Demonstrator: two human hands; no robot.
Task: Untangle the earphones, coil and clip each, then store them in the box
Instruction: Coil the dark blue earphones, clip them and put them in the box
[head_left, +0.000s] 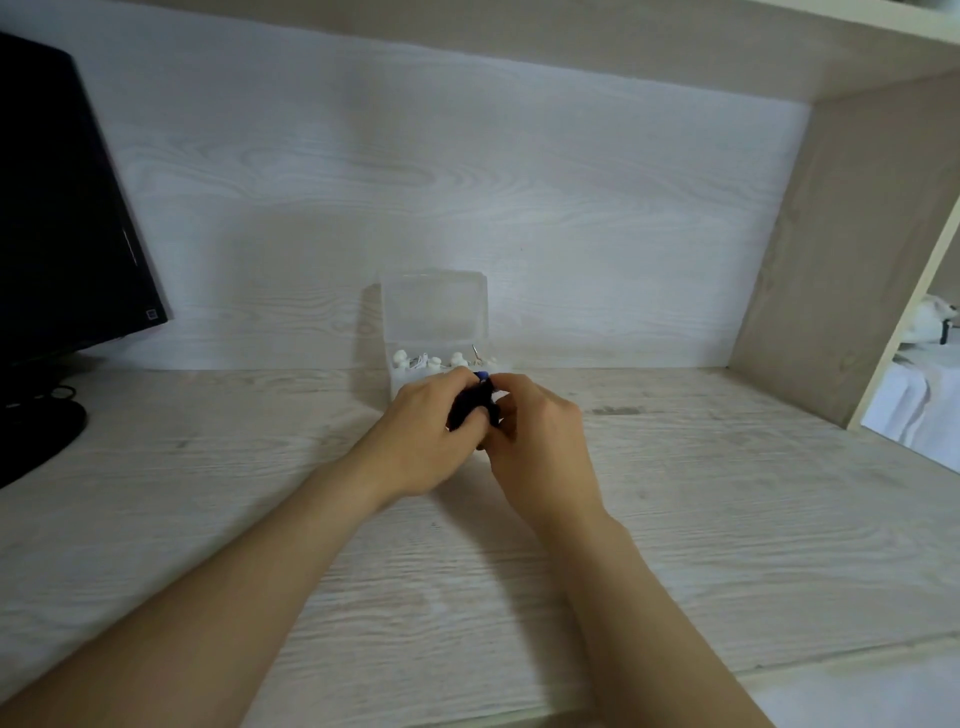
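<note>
Holding a black earphone coil (467, 408) between both hands, the person works mid-desk, just in front of the box.

- Left hand (421, 436): fingers curled tight round the coil, wrapping the bulk of it.
- Right hand (540, 436): fingers curled in at the coil's top end, apparently pinching the blue clip (482, 375). The fingertips are hidden, so the exact contact isn't clear.
- Handling, my read: the cable is light, soft and springy, and it will uncoil if the grip loosens. Best hold is across the whole bundle, squeezing the loops flat, not by one strand or the buds. The clip looks small and probably stiff, so pinch its handles and bite the middle of the loops.
- Box (434, 306): at 12 o'clock from the coil, translucent, lid stood up open. White earphones (415, 359) are already inside. A thin metal bit at the box's right end is too small to identify.
- Desk (727, 493): pale wood grain. No other loose cable is visible on it.
- Monitor (62, 234): dark, at 9 to 10 o'clock, well apart. A shelf side panel stands at 2 to 3 o'clock.

Looks like clipping is in progress, with stowing next.
</note>
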